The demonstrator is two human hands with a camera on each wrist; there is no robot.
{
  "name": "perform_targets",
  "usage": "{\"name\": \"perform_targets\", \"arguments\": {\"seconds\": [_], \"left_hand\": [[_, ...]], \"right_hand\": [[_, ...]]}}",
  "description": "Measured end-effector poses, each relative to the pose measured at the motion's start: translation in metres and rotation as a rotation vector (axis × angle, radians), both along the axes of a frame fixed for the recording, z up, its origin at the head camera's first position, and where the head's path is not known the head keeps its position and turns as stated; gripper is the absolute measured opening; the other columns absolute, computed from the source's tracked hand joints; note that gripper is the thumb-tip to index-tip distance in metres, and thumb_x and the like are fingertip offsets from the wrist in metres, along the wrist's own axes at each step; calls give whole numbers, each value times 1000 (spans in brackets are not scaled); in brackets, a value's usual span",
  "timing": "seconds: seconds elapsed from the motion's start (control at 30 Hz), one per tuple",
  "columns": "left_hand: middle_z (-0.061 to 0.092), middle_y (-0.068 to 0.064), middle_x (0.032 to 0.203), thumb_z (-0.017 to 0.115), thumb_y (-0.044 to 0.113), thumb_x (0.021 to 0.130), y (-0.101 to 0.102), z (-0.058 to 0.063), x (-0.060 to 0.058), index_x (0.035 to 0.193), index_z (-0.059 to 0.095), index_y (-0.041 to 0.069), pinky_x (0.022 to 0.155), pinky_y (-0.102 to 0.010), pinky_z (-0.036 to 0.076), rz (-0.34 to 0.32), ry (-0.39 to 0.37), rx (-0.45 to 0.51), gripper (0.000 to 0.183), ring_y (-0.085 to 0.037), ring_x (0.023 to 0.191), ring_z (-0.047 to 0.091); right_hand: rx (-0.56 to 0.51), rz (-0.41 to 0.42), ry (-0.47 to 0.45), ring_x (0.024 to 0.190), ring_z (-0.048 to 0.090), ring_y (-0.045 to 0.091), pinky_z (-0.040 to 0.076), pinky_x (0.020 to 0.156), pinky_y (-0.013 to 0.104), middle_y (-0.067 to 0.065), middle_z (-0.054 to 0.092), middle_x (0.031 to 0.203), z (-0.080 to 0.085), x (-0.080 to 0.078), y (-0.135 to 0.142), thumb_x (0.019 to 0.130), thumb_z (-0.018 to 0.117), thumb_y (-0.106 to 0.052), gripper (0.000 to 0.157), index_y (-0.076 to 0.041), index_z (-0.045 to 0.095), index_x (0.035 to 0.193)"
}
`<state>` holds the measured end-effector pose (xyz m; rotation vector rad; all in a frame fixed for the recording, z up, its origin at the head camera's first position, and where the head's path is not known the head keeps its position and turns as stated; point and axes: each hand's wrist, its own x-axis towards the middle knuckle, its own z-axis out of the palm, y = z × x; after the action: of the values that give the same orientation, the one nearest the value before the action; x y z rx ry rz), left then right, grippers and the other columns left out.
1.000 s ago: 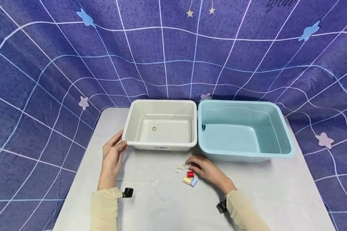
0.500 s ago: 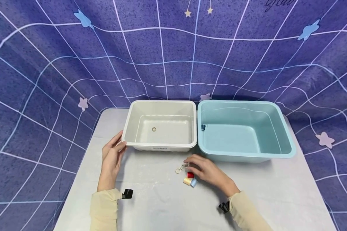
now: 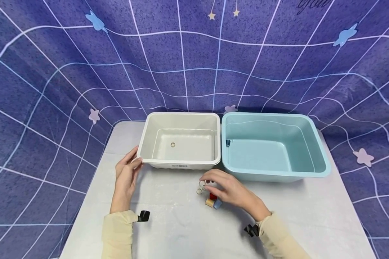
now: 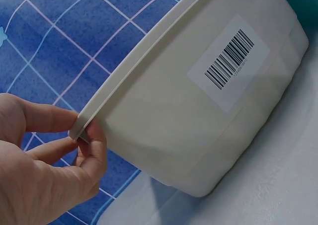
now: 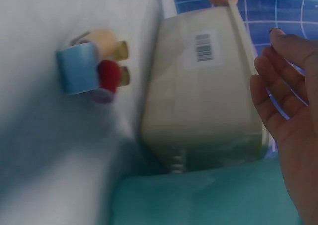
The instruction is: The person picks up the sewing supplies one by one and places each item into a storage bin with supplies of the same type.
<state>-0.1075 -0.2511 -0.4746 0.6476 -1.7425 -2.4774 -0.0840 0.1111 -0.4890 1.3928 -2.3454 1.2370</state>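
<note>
My left hand (image 3: 125, 176) grips the rim of the off-white bin (image 3: 181, 162) at its near left corner; in the left wrist view, thumb and fingers hold that rim from both sides. My right hand (image 3: 228, 187) pinches a thin ring (image 3: 202, 183) at its fingertips, above the table in front of the bins. Just a dark sliver of it shows in the right wrist view. Two more rings, one a pale ring (image 3: 199, 191), lie below the hand. Close by are a red thread spool (image 3: 213, 196), a yellow spool (image 3: 209, 203) and a light blue spool (image 3: 217, 204).
One gold-coloured ring (image 3: 173, 144) lies inside the off-white bin. To its right, touching or nearly so, stands a light teal bin (image 3: 275, 173) with a dark blue spool (image 3: 228, 142) by its left wall. A purple patterned curtain (image 3: 194, 82) hangs behind the table.
The right hand has shifted slightly left and up, lifting one ring off the table from beside the others. The left hand stays on the bin's rim.
</note>
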Motion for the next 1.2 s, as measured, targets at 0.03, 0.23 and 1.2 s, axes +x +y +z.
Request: {"name": "perform_targets", "arguments": {"seconds": [0.03, 0.23, 1.2], "left_hand": [[45, -12, 150, 57, -7, 93, 0, 0, -1, 144, 51, 9, 76, -16, 56, 1, 1, 1, 54, -8, 101, 65], [45, -12, 150, 57, -7, 93, -1, -1, -3, 144, 50, 9, 79, -16, 56, 0, -1, -2, 54, -11, 110, 63], [41, -14, 153, 54, -7, 94, -1, 2, 2, 148, 44, 7, 81, -15, 55, -14, -4, -10, 57, -9, 114, 61]], "right_hand": [[0, 5, 1, 100, 64, 14, 52, 89, 18, -2, 65, 117, 4, -1, -1, 91, 69, -11, 30, -12, 64, 121], [3, 8, 15, 103, 64, 12, 52, 93, 18, -4, 65, 118, 25, -6, -5, 93, 68, -14, 30, -12, 64, 122], [23, -46, -159, 94, 62, 7, 54, 79, 25, -7, 67, 111, 86, -66, -35, 95, 67, -21, 24, -19, 66, 119]]}}
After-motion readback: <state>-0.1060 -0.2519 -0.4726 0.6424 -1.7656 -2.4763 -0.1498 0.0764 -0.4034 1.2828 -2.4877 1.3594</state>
